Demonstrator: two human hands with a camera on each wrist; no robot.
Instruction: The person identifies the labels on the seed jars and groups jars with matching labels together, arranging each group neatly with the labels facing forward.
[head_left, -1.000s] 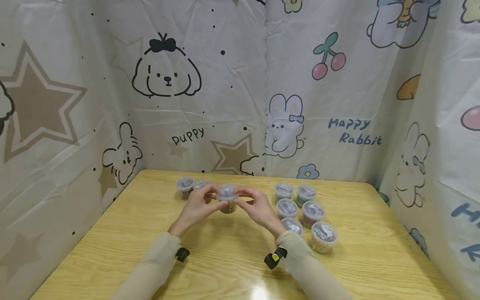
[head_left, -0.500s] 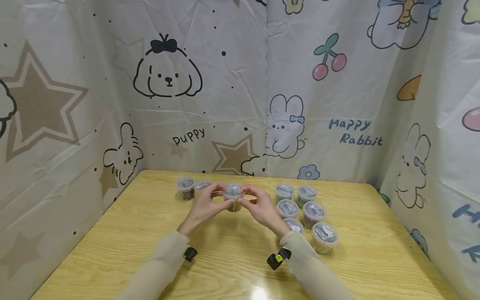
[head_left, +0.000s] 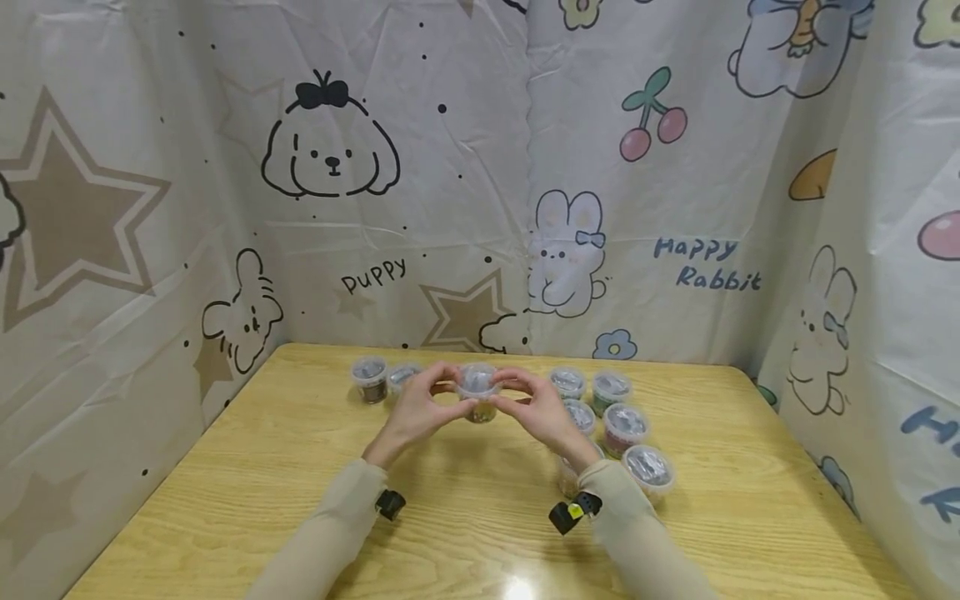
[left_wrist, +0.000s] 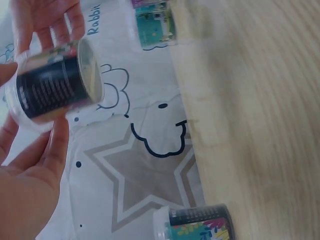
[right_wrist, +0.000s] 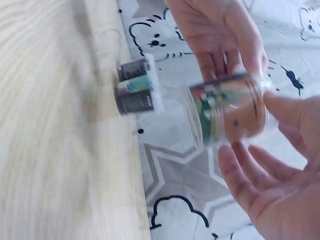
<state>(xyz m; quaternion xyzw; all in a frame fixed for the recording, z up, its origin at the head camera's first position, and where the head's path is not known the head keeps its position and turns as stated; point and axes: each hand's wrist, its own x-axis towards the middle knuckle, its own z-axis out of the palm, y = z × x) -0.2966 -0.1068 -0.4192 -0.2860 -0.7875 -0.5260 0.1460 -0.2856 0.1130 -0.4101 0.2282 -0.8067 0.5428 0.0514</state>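
Note:
A small round plastic tub (head_left: 478,381) with a clear lid is held between both hands. My left hand (head_left: 422,410) pinches its left side near the rim, thumb in front and fingers behind. On the opposite side my right hand (head_left: 537,413) grips it the same way. The left wrist view shows the tub (left_wrist: 52,85) lifted off the table, its dark label panel printed with pale text. Orange-brown and green parts of that label on the tub (right_wrist: 230,110) face the right wrist camera.
Two similar tubs, one of them a dark tub (head_left: 370,381), stand at the back left of the wooden table (head_left: 285,467). Several more, including a reddish tub (head_left: 625,427), are grouped on the right, partly behind my right forearm. A printed curtain (head_left: 465,208) encloses the table.
Both hands have carried the tub a little to the right and slightly up. My right forearm now covers more of the tubs on the right.

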